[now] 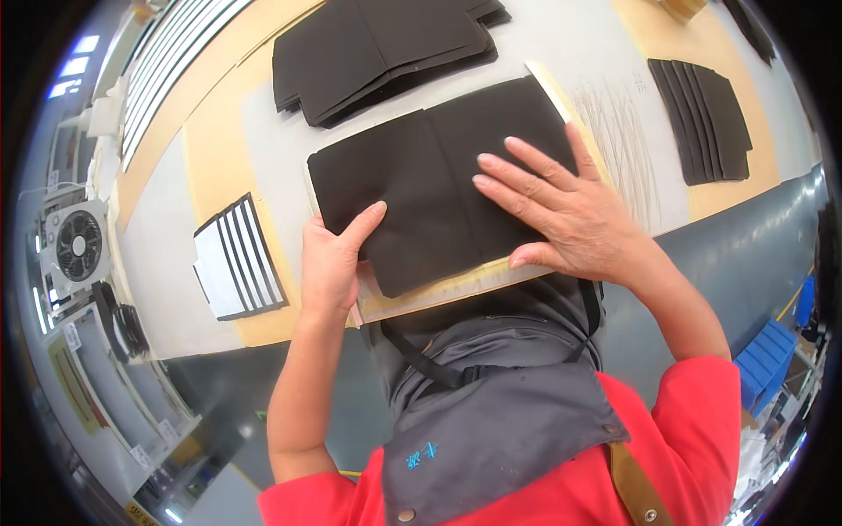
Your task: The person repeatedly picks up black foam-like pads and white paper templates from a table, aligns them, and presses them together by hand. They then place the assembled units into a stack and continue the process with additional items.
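While two hands are busy at the near edge of the table (158, 197), one black panel (421, 193) is held between them, right in front of the body, with a single crease running across it. Beyond it, one pile of black pieces (377, 53) is seen, its layers too tightly stacked to be counted. Over on the right, one fanned black set (702, 123) is spotted, about five overlapping layers showing; on the left, one fanned white-and-black set (235, 263), four or so dark bands visible between the white.

Now the grip! By the left hand (331, 263), the panel's left side is pinched, thumb pressed on top, fingers tucked out of sight under the edge. The right hand (561, 206) is opened wide, its fingers spread and laid flat over the panel's right half, nothing clasped.

Underneath, the pale tabletop is crossed by tan bands, and faint dark lines are scribbled right of the panel. Past the table, a grey-green floor (728, 237) is glimpsed, with one box fan (79, 245) placed at left and a blue bin (765, 359) at right.
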A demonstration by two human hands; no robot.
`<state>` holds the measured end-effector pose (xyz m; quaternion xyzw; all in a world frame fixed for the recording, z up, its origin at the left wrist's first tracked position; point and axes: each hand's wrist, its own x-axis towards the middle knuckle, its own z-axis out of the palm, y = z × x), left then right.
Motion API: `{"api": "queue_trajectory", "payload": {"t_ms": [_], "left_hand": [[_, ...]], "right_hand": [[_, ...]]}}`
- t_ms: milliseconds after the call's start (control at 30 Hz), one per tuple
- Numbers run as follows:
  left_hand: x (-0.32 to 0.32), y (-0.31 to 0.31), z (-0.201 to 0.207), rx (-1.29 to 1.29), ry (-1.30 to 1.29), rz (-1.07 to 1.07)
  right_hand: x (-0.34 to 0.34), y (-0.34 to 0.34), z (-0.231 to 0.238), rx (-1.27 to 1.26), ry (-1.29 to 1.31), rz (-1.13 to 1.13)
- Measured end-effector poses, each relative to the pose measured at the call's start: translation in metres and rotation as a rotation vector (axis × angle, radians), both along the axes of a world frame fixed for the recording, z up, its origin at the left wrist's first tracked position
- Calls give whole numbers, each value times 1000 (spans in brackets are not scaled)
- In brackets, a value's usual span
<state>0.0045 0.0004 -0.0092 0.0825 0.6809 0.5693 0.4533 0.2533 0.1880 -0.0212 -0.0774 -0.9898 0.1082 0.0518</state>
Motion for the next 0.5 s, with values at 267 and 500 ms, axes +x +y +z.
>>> {"api": "queue_trajectory", "payload": {"t_ms": [267,500], "left_hand": [[-1,2,1,-3,-16,-6],[0,3,3,-20,-32,-3]], "right_hand": [[-48,-7,-15,-21,78,94],[-56,-8,-23,-2,56,70]]}}
